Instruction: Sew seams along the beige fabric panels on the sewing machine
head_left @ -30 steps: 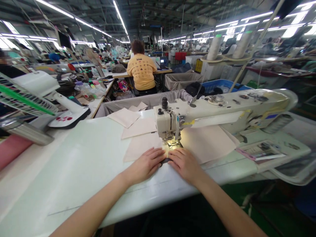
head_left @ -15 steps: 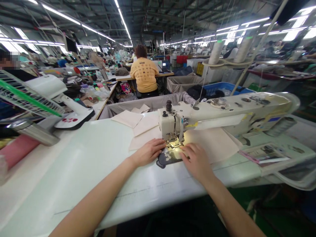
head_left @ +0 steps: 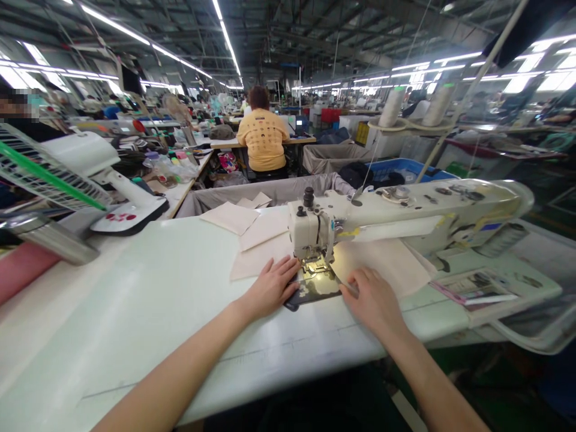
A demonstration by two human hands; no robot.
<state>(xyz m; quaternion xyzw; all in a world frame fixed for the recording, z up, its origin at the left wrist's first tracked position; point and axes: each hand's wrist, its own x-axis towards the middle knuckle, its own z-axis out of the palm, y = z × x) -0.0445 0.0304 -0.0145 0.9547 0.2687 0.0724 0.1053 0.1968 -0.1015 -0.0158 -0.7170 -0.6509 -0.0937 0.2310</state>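
Observation:
A white sewing machine [head_left: 405,213] stands on a pale table [head_left: 157,300]. Under its needle lies a small dark patterned fabric piece [head_left: 315,291], lit by the machine's lamp. My left hand [head_left: 272,285] rests flat on the table, fingers stretched out, touching the left edge of that piece. My right hand [head_left: 373,300] lies to the right of the piece, fingers pressing its right edge and a beige fabric sheet [head_left: 382,264] beneath the machine arm.
Several beige fabric sheets [head_left: 252,231] lie left of the machine. A white fan [head_left: 81,174] and a metal flask [head_left: 49,240] stand at the left. A grey cloth bin [head_left: 270,189] sits behind the table. A person in a yellow shirt [head_left: 263,141] sits farther back. Papers [head_left: 477,288] lie right.
My hands were together over the dark piece; they have spread apart, left hand to its left edge, right hand to its right, uncovering the piece under the needle.

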